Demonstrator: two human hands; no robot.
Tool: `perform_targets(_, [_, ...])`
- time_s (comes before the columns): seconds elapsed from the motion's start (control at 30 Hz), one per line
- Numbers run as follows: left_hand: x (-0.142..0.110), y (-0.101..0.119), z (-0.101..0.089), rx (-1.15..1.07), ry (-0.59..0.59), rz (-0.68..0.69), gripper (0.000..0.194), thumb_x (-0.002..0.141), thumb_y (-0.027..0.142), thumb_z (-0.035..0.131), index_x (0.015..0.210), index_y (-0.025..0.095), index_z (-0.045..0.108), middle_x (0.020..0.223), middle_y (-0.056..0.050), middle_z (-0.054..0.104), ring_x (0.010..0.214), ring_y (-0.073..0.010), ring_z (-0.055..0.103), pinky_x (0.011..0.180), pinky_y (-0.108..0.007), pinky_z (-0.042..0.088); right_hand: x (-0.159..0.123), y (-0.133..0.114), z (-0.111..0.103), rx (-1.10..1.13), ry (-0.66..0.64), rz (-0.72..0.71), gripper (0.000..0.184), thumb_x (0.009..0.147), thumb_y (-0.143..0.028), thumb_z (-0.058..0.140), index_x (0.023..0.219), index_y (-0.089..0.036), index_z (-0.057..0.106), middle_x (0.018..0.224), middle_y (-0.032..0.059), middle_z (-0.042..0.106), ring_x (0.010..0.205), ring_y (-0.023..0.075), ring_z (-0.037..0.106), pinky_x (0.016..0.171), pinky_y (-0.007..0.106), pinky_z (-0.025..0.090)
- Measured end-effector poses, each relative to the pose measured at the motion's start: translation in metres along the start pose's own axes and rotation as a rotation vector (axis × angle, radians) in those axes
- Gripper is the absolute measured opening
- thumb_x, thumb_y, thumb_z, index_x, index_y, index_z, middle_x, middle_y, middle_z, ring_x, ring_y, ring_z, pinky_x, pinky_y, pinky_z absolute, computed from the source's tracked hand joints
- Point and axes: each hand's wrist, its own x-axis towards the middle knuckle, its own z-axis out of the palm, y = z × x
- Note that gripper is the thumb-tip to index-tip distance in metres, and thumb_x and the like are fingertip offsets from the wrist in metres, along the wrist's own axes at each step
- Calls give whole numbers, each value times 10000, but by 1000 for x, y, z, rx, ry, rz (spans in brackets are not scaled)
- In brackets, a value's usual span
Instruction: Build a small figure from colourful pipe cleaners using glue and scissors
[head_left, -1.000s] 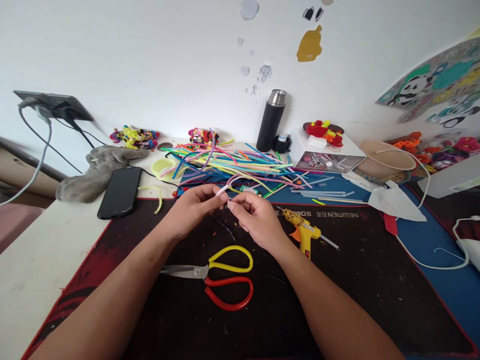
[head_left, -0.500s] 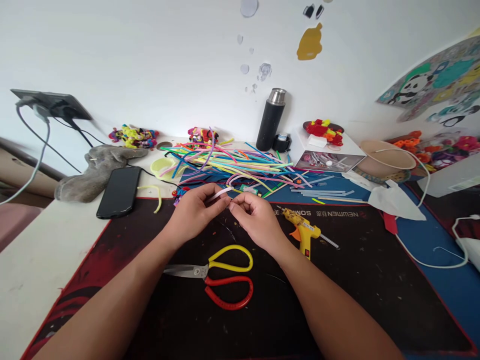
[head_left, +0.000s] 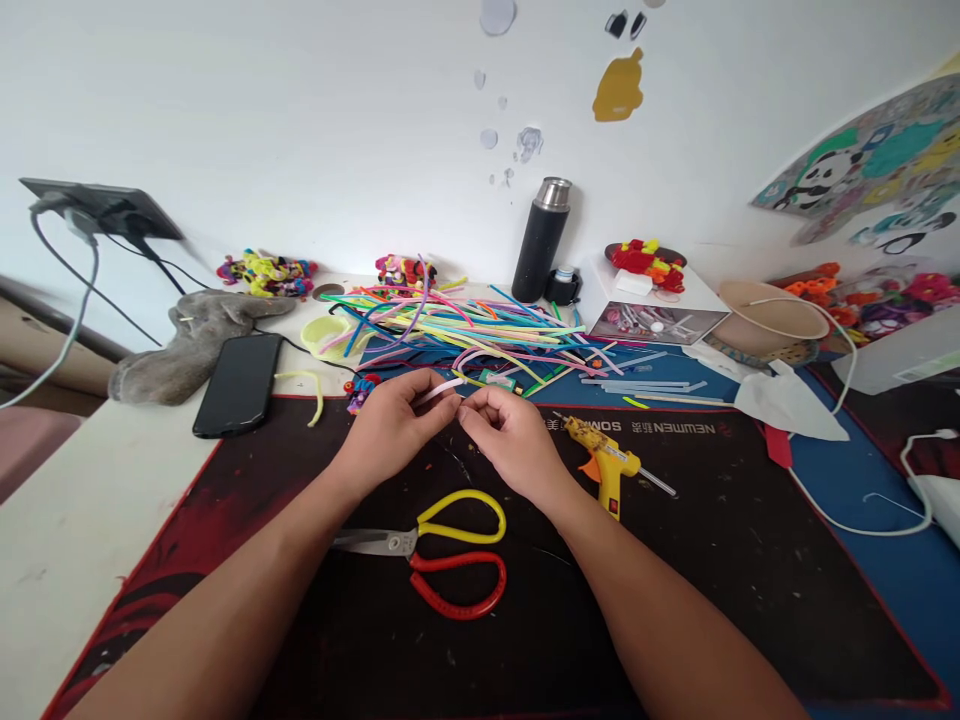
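Above the dark desk mat, my left hand pinches a white pipe cleaner, whose pale length shows between thumb and forefinger. My right hand is closed with its fingertips meeting the left ones, at the pipe cleaner's end; the exact spot it grips is hidden behind the fingers. Below the hands lie scissors with one yellow and one red handle, their blades pointing left. To the right of my right hand rests a yellow glue gun with a clear stick in its back.
Behind the hands spreads a heap of coloured pipe cleaners. A black phone lies on the left. A dark thermos and a white box stand at the back. Clear glue sticks lie on the right, near a white cable.
Hardly anything differs. Both hands stay together in the same place, and the pipe cleaner between them has shifted very slightly.
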Motion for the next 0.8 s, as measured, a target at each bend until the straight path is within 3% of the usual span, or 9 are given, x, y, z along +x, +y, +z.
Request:
perform_targets(0.27, [3,1,-10,-228,-13,-122,384,912,560,728,813,197,652,706,36,545,640,-140,447,599,-269,363,0,-6,-2,173,-77,35,250,917,-462,729,888,-220,674,604,-58,525,473,106,426,468,260,327])
perform_targets(0.8, [4,0,-9,-210,-67,-147,446,890,630,722,821,193,667,731,24,584,651,-144,468,606,-262,377,0,1,-1,104,-56,-2,263,934,-470,733,905,-217,670,620,-66,515,495,102,434,490,248,336])
